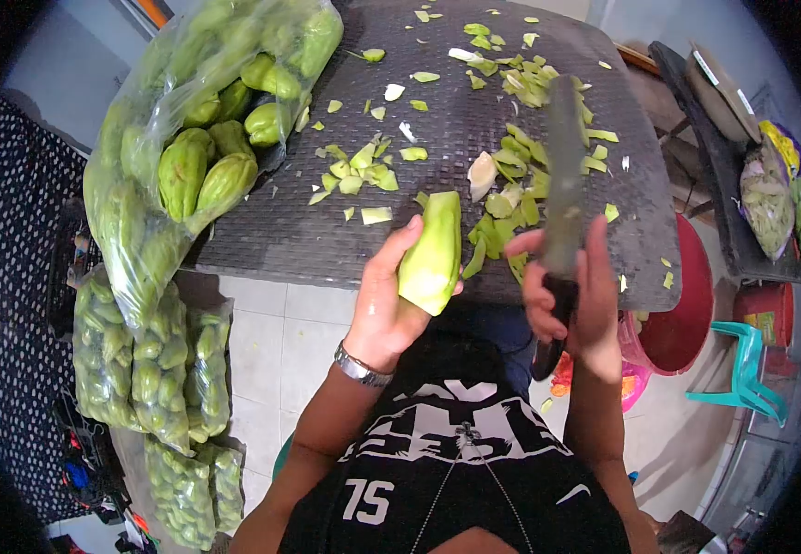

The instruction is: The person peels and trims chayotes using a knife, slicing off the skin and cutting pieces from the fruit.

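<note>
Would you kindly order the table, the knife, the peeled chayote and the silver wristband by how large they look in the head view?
1. Table, by far
2. Knife, long but narrow
3. Peeled chayote, clearly shorter
4. Silver wristband

The table [271, 245] spreads beyond the hands [382, 309]. Pale floor tiles [317, 302] lie below, a teal chair [748, 357] to the right.

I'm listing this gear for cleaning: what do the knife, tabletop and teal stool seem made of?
Knife: thin grey blade, probably dull steel, though blurred; black handle, perhaps plastic or wood. Tabletop: likely dark woven plastic, going by its basket-like texture and faint shine. Teal stool: probably smooth moulded plastic, from its even colour and rounded edges.
</note>
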`<action>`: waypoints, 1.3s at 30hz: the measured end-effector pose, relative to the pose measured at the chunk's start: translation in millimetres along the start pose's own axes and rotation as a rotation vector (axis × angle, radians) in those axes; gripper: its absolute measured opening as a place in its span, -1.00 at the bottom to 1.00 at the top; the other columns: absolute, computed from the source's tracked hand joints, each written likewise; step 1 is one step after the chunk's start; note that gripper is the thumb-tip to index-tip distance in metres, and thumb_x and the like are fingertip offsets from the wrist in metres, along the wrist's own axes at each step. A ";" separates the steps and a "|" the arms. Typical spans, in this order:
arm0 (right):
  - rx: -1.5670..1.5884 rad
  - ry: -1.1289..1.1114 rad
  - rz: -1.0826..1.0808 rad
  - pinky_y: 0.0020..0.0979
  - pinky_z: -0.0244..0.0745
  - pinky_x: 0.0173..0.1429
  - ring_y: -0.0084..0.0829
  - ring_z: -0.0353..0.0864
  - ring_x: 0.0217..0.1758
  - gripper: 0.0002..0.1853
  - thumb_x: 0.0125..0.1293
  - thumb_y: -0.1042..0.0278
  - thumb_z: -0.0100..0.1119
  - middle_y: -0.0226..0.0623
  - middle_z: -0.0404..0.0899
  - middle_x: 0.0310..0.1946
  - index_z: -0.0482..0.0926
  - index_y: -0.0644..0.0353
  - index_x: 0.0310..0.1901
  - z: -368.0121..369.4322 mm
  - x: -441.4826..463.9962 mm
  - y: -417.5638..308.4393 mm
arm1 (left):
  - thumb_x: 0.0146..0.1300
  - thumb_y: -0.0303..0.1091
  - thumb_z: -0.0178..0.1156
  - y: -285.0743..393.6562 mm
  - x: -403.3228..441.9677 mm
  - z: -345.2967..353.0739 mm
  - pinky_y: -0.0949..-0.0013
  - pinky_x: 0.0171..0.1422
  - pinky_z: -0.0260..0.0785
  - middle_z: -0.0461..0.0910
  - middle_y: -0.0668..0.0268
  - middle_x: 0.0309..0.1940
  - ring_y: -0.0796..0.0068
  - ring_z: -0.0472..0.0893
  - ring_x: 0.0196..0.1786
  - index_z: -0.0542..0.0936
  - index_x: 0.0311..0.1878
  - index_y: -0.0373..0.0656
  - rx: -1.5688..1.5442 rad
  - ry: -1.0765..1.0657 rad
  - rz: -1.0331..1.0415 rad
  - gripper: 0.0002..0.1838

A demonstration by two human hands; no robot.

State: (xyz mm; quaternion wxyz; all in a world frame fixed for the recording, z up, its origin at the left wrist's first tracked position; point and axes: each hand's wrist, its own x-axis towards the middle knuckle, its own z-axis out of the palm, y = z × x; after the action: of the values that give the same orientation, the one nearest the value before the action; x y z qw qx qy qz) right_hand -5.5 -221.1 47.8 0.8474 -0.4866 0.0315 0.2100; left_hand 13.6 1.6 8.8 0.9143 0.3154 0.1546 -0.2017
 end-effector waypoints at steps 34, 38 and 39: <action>-1.403 0.012 -0.553 -0.12 0.61 -0.27 0.09 0.76 -0.38 0.05 0.33 -0.30 0.33 0.07 0.68 -0.41 0.15 0.33 0.59 26.5 -14.1 38.2 | 0.42 0.21 0.21 -19.7 -7.5 2.5 0.25 -0.04 0.60 0.68 0.26 -0.11 0.38 0.70 -0.15 0.58 0.19 -0.13 0.047 -0.020 0.021 -0.41; -1.424 -0.011 -0.550 -0.07 0.68 -0.22 0.00 0.81 -0.28 0.13 0.28 -0.37 0.34 0.00 0.75 -0.33 0.05 0.18 0.65 20.9 -9.3 36.8 | 0.49 0.14 0.16 -20.2 -14.3 16.2 0.19 0.12 0.58 0.67 0.23 0.05 0.34 0.69 0.03 0.55 0.30 -0.16 0.015 -0.040 0.043 -0.41; -1.418 -0.016 -0.558 -0.08 0.67 -0.23 0.00 0.80 -0.29 0.13 0.27 -0.37 0.34 0.00 0.75 -0.33 0.06 0.15 0.65 19.6 -8.9 36.5 | 0.50 0.12 0.16 -20.6 -14.1 14.9 0.18 0.14 0.58 0.67 0.21 0.07 0.33 0.69 0.05 0.54 0.32 -0.17 0.003 -0.054 0.043 -0.41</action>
State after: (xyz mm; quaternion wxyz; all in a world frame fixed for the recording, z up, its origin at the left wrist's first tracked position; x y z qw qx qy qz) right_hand -30.8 -191.6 30.7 0.3539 -0.9029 -0.2411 -0.0385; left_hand -6.0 -18.9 15.2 0.9218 0.3144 0.1230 -0.1906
